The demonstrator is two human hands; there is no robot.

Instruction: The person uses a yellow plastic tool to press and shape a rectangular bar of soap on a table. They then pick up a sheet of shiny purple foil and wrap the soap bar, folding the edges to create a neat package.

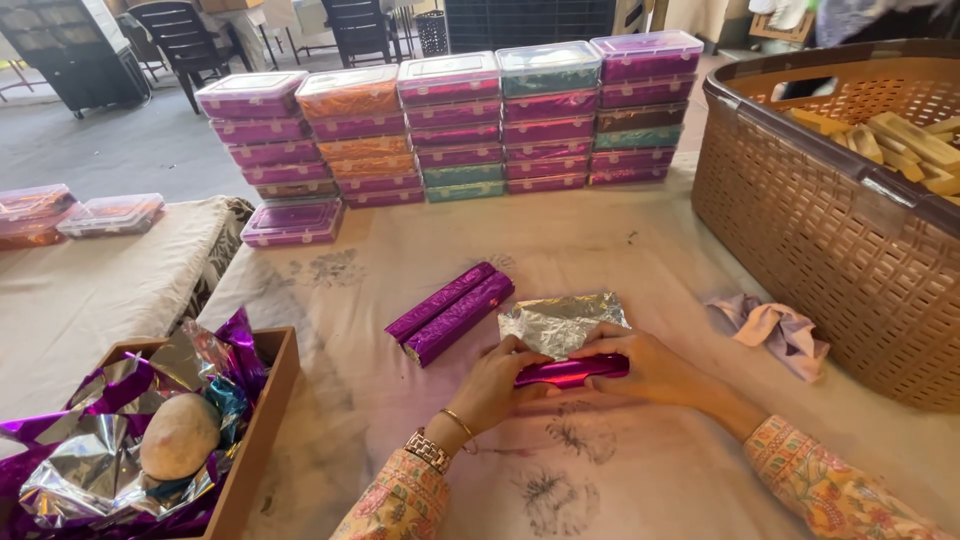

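My left hand (498, 378) and right hand (645, 365) both clasp the half-wrapped bar (572, 371), pressed flat on the cloth-covered table (640, 250), with a loose flap of foil sheet (560, 322) standing behind it, silver side up. If my fingers slacken, I judge the foil could spring open or crease unevenly — and too hard a tug might tear it. The 2 finished purple bars (450, 312) lie near my left hand, so a careless sweep could knock them askew — toward the wooden box (262, 420) of foil scraps.
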